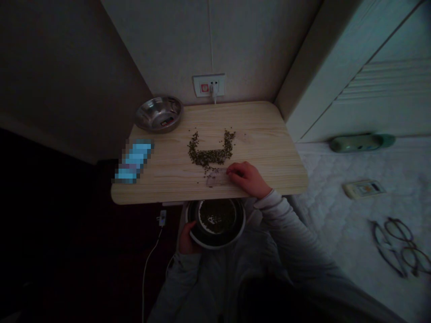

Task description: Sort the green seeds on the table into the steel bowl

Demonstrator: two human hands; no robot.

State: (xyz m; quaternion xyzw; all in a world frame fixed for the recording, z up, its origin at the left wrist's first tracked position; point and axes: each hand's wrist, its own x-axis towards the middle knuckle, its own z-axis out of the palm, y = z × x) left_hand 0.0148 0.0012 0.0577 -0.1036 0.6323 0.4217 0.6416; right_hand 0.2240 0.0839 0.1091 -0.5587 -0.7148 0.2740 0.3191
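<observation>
Head view: left hand [187,238] grips a bowl [215,238] at the desk's near edge [144,198]; right hand [249,178], fingers curled, beside green grains [208,157], contents undeterminable.

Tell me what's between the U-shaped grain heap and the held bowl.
In the head view, a few stray grains, what looks like a clear plastic piece by the right hand, and the table's front edge.

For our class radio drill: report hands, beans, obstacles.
Left hand gripping bowl. Right hand at clear plastic. Beans on table, more in bowl. Plastic between table beans and bowl.
</observation>
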